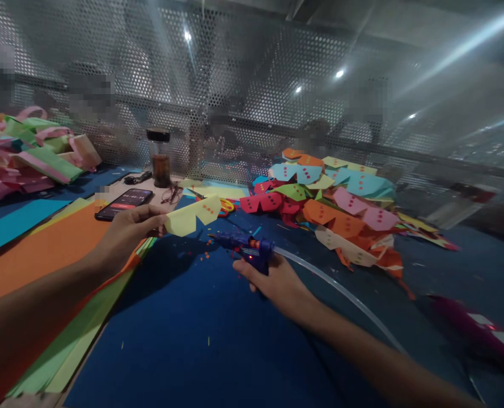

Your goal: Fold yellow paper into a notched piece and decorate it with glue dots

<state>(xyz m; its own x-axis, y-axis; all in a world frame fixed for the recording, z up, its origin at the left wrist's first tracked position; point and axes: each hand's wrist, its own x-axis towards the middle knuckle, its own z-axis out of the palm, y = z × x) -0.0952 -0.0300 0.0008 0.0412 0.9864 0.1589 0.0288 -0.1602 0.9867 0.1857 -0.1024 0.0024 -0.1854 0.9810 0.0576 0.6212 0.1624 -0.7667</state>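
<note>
My left hand [138,226] pinches one end of a pale yellow paper cutout [187,220], which has a notch and a row of small red dots. In my right hand [277,277] is a blue glue gun [255,249], its tip pointing left just below the cutout's free end. A long clear glue stick [341,283] curves out of the gun's back toward the lower right. Behind the cutout lie scissors [226,207] with yellow and red handles, partly covered. Small orange paper scraps [207,255] are scattered under the gun's tip.
A heap of colourful dotted paper cutouts [345,209] lies at the right. Large coloured sheets [34,249] spread at the left, below a pile of folded paper pieces [34,153]. A phone [126,204], a lidded jar [161,161] and a purple object [473,328] stand or lie around.
</note>
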